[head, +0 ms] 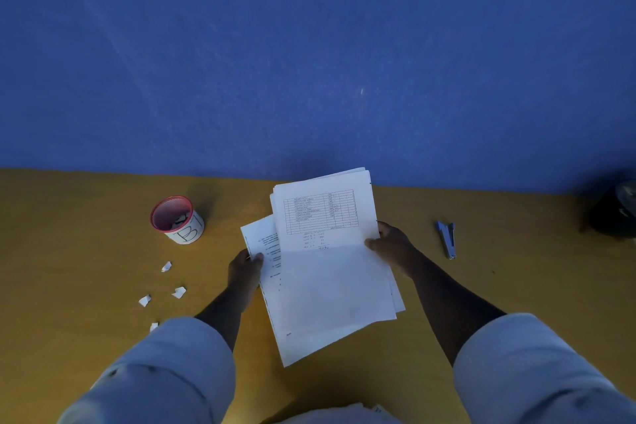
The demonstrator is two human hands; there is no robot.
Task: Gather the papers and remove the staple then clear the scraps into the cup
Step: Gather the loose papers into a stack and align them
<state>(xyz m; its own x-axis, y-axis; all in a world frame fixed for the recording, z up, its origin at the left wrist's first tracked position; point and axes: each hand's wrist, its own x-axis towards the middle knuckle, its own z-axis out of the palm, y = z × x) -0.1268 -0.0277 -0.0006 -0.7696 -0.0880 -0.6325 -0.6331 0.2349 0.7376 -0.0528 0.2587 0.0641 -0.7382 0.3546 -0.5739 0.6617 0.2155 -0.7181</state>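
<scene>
A loose stack of white printed papers (330, 272) is held above the yellow table (86, 251), fanned unevenly. My left hand (244, 268) grips the left edge of a lower sheet. My right hand (392, 244) pinches the right edge of the top sheet, which bears a printed table. A red-rimmed mesh cup (177, 220) marked "B" stands at the left, with something small inside. Several white paper scraps (179, 292) lie on the table below the cup. A blue staple remover (447, 239) rests to the right of my right hand. No staple is visible.
A blue wall (309, 45) rises directly behind the table. A dark object (616, 213) sits at the far right edge. More white paper (344, 415) shows at the bottom edge, near my body.
</scene>
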